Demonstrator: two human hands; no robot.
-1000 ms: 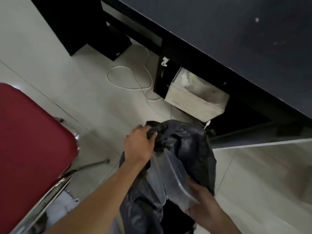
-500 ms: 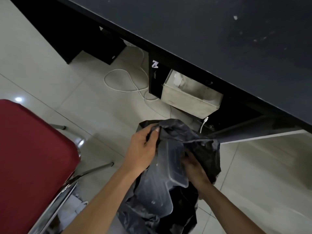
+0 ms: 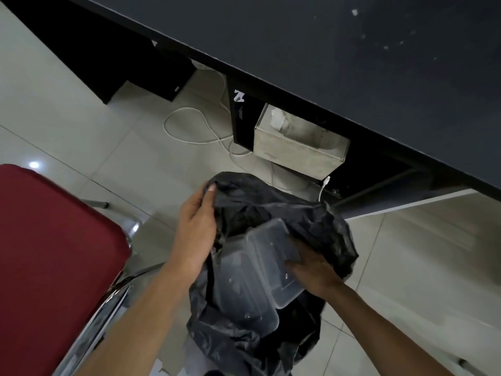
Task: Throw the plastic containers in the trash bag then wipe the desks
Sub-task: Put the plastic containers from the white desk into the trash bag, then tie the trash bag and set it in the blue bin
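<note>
My left hand (image 3: 196, 232) pinches the rim of the black trash bag (image 3: 271, 202), fingers closed on the plastic and lifted, so the mouth gapes toward me. My right hand (image 3: 311, 270) grips the upper clear plastic container (image 3: 273, 256) at its right edge, fingers wrapped over the rim, pushing it into the opening. It lies tilted, long axis running from upper left near the bag mouth down to lower right, open face hard to tell through the clear plastic. A second clear container (image 3: 244, 291) sits under it, partly inside the bag, long axis nearly the same. Bag hangs above the tiled floor (image 3: 108, 147), between the red chair (image 3: 54, 253) and the dark table (image 3: 352, 63). Judgement: containers not yet fully dropped; table, speckled with pale marks, not wiped.
</note>
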